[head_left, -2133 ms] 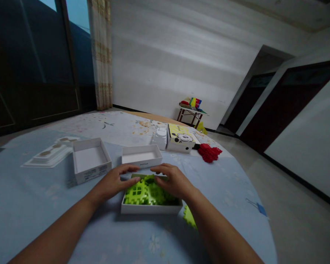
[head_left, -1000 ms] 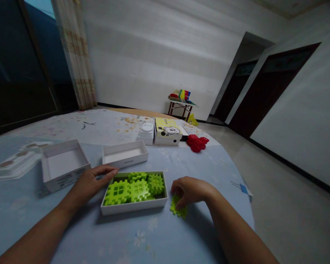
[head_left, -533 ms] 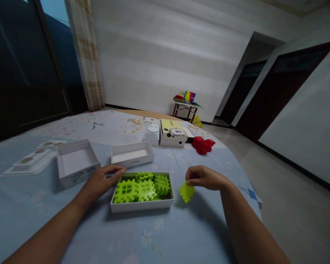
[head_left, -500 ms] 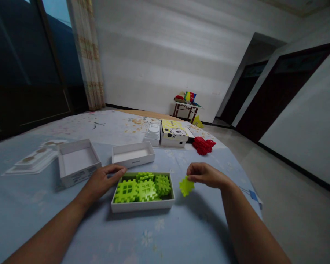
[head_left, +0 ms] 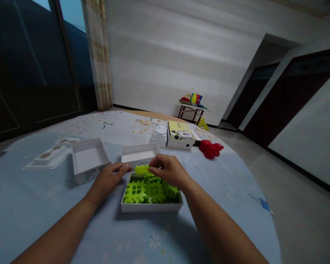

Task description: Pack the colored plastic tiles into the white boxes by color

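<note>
Head view: thumb and forefinger of the right hand pinch a lime-green plastic grid tile, held above the far edge of the shallow white cardboard tray of like tiles. The left hand, fingers straight and empty, touches the tray's far left corner. A flat white box lies just beyond, a square white box left; bare blue tablecloth spreads right.

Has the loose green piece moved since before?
Yes. The right hand carried the green piece leftward, from beside the white box to over its far edge.
</note>
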The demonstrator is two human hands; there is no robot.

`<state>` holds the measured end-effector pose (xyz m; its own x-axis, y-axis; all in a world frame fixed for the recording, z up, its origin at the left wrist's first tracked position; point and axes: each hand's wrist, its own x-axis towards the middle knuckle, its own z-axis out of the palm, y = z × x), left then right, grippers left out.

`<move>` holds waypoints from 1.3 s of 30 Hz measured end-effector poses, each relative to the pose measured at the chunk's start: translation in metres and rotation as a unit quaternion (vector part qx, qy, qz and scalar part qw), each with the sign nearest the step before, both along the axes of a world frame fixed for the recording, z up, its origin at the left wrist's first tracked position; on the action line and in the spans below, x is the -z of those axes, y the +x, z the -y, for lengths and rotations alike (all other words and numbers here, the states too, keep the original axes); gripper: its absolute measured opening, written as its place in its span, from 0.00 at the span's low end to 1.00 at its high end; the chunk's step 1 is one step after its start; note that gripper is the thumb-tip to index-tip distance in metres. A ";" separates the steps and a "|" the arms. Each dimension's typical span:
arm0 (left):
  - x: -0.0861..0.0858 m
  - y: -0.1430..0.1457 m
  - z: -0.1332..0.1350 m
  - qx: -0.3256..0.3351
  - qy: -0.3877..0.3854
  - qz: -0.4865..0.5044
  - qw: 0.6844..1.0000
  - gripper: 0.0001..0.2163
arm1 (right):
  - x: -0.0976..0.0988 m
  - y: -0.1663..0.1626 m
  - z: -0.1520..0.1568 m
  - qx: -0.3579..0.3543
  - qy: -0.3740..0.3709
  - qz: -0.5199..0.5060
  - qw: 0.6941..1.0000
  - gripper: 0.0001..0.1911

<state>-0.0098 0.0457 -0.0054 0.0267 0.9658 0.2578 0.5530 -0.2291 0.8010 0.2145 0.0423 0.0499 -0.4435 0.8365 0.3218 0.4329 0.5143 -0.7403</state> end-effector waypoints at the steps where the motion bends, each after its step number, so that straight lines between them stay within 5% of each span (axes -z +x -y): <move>1: 0.000 0.000 0.000 -0.002 0.000 0.003 1.000 0.20 | 0.002 -0.003 -0.001 -0.005 0.004 0.012 1.000 0.03; 11: 0.000 -0.001 0.002 -0.006 0.005 0.012 1.000 0.19 | 0.014 -0.007 -0.001 -0.005 0.041 0.106 0.993 0.07; 17: 0.001 -0.003 0.002 -0.005 0.005 0.000 1.000 0.20 | 0.007 0.030 -0.002 0.080 0.064 0.092 0.990 0.09; 22: 0.000 -0.002 0.000 0.025 -0.011 -0.013 1.000 0.21 | 0.022 0.070 -0.002 0.146 0.020 0.132 0.980 0.13; 30: -0.010 0.016 0.007 0.097 0.023 -0.024 0.995 0.15 | 0.042 0.081 -0.001 0.068 -0.059 0.144 0.985 0.12; 39: -0.019 0.028 0.011 0.134 0.008 -0.052 0.990 0.13 | 0.046 0.076 -0.003 0.089 -0.043 0.138 0.985 0.12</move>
